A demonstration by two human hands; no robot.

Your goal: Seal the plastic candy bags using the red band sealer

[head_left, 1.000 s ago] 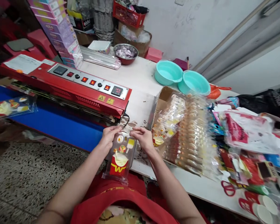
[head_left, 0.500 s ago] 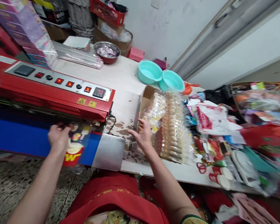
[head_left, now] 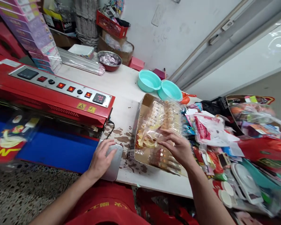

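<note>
In the head view, the left hand (head_left: 101, 160) is empty, its fingers loosely spread above the silver metal plate (head_left: 117, 162) at the right end of the blue conveyor belt (head_left: 58, 150); whether it touches the plate I cannot tell. The right hand (head_left: 176, 146) reaches over the open cardboard box (head_left: 140, 114), thumb and fingers narrowly parted at the clear plastic packets (head_left: 174, 115) packed upright in rows. Whether it grips one is unclear.

A bagged toy-food set (head_left: 8, 143) (fries in a red carton, with an egg and a yellow ice-lolly shape above) lies flat on the belt toward its left end, its lower edge overhanging the belt's near edge. Behind the belt runs the red band sealer (head_left: 49, 101), its display (head_left: 99, 98) lit in red.

The box stands by the near edge of the white table (head_left: 124, 90), right of a stained patch. Toward the far edge two turquoise basins (head_left: 149, 82) touch, and a metal bowl (head_left: 109, 65) of small wrapped pieces stands farther left. Paper cups (head_left: 225, 198) lie near the table's right near corner, below a heap of plastic bags (head_left: 208, 126).
</note>
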